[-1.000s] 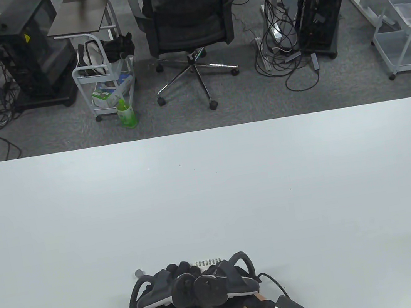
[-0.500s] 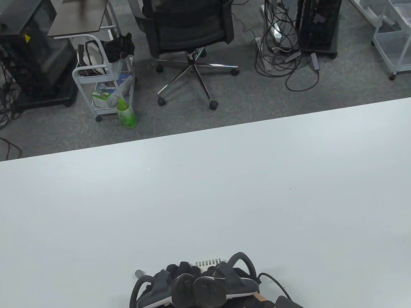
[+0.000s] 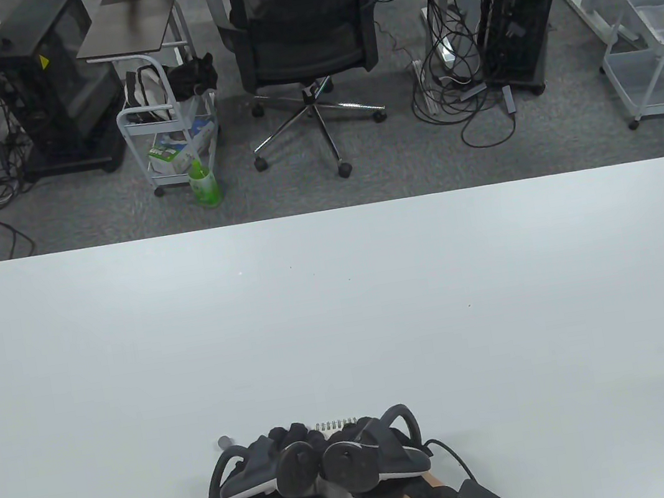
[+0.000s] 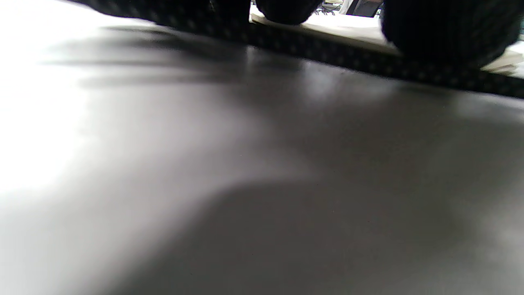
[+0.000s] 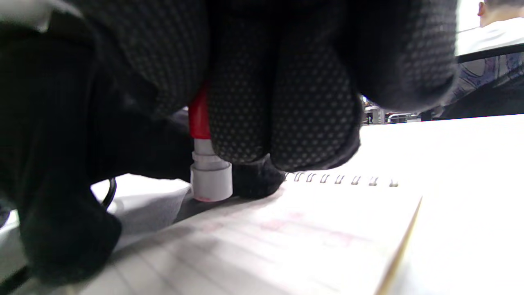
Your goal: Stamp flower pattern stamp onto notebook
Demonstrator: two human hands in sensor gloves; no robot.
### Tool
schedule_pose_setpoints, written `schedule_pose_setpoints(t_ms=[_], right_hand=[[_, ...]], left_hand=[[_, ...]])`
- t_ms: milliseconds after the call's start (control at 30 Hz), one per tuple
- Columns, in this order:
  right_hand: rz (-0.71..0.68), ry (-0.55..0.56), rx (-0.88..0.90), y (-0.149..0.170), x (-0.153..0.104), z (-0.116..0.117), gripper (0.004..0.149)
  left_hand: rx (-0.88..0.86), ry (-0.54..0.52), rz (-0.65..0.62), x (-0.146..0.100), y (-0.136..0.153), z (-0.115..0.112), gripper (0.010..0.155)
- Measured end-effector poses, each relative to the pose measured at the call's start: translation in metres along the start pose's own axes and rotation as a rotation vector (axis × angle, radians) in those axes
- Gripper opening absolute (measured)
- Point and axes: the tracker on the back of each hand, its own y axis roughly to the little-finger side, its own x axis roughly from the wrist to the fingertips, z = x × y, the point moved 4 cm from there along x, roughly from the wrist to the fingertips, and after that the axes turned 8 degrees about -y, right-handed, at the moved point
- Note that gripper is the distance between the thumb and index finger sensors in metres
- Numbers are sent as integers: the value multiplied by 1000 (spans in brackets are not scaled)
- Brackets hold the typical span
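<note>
A small spiral notebook [image 3: 335, 424] lies open at the table's near edge, mostly hidden under both hands. In the right wrist view its lined page [image 5: 286, 241] carries faint pink stamp marks. My right hand [image 3: 363, 446] grips a red and grey stamp [image 5: 208, 172] upright, its grey base just above or touching the page near the spiral. My left hand [image 3: 282, 452] rests on the notebook's left side; in the left wrist view its fingertips [image 4: 446, 32] press on the notebook's dark edge [image 4: 335, 51].
The white table [image 3: 342, 310] stretches wide beyond the hands. A small grey cap-like piece [image 3: 225, 442] lies just left of my left hand. An office chair, carts and computer towers stand on the floor beyond the far edge.
My right hand has shifted slightly to the right and its tracker has tilted. The left hand and the notebook have stayed in place.
</note>
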Motion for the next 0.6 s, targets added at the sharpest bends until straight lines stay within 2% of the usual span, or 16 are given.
schedule_pose_setpoints(t_ms=[233, 600], right_hand=[[43, -30, 32, 18, -6, -7, 49], [26, -55, -11, 14, -2, 5, 48]], left_hand=[[1, 1, 1, 0, 0, 0, 96], [0, 0, 0, 0, 1, 0, 96]])
